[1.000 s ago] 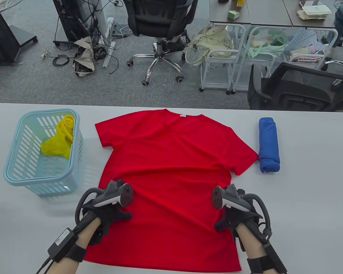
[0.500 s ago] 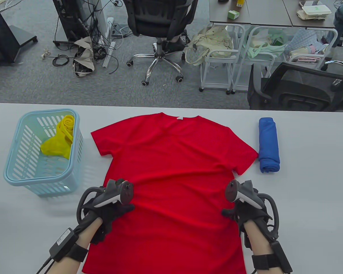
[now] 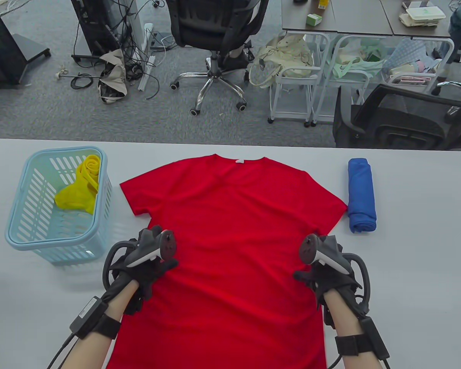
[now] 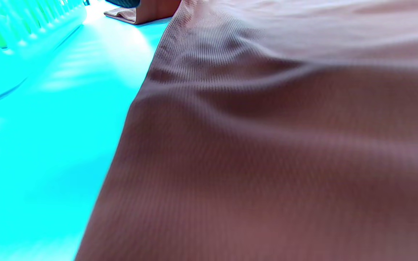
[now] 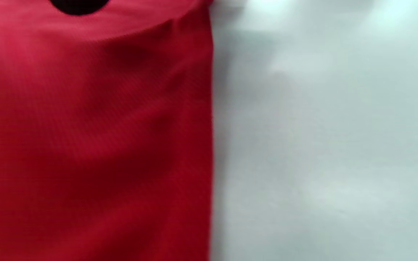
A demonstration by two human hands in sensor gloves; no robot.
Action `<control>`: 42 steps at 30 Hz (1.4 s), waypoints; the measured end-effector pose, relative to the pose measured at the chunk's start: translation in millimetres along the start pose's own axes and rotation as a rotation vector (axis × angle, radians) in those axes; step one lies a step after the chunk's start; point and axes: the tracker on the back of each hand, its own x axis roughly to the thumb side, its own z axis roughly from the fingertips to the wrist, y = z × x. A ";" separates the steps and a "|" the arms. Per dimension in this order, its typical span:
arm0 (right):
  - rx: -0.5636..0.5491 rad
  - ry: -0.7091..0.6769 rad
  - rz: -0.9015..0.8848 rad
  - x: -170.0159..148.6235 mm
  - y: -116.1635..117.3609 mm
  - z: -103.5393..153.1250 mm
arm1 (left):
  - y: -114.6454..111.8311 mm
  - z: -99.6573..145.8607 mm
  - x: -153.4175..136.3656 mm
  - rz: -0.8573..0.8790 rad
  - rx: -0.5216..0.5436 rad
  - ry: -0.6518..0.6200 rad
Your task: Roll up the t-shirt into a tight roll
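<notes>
red t-shirt [image 3: 230, 246] flat on table [image 3: 415, 269], collar away, long axis toward person | left hand [image 3: 146, 269], right hand [image 3: 326, 275] on side edges, fingers seemingly flat, apart

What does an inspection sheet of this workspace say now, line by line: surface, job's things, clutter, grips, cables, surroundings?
Surface: white table, bare at the right.
Job's things: red t-shirt lies flat and unrolled, collar at the far side, hem past the near edge of the view.
Clutter: blue rolled cloth beside the right sleeve; light blue basket at the left with a yellow cloth inside.
Grips: left hand on the shirt's left edge, right hand on its right edge; whether the fingers pinch is hidden.
Cables: glove cable at the left wrist; loose floor cables beyond the table.
Surroundings: office chair, white carts.
</notes>
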 end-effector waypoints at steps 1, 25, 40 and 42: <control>0.016 -0.017 0.005 6.1 -0.4 -4.0 | 2.4 -7.2 -1.0 0.012 -0.022 0.008; 0.194 0.137 -0.060 2.3 -38.3 -108.1 | 20.2 -93.5 7.0 -0.043 -0.213 0.147; 0.089 -0.204 0.186 112.7 -1.6 -36.3 | 46.1 -109.1 -22.5 -0.036 -0.127 0.215; 0.119 -0.204 0.193 117.5 7.3 -37.5 | 46.1 -115.1 -24.1 -0.033 -0.132 0.209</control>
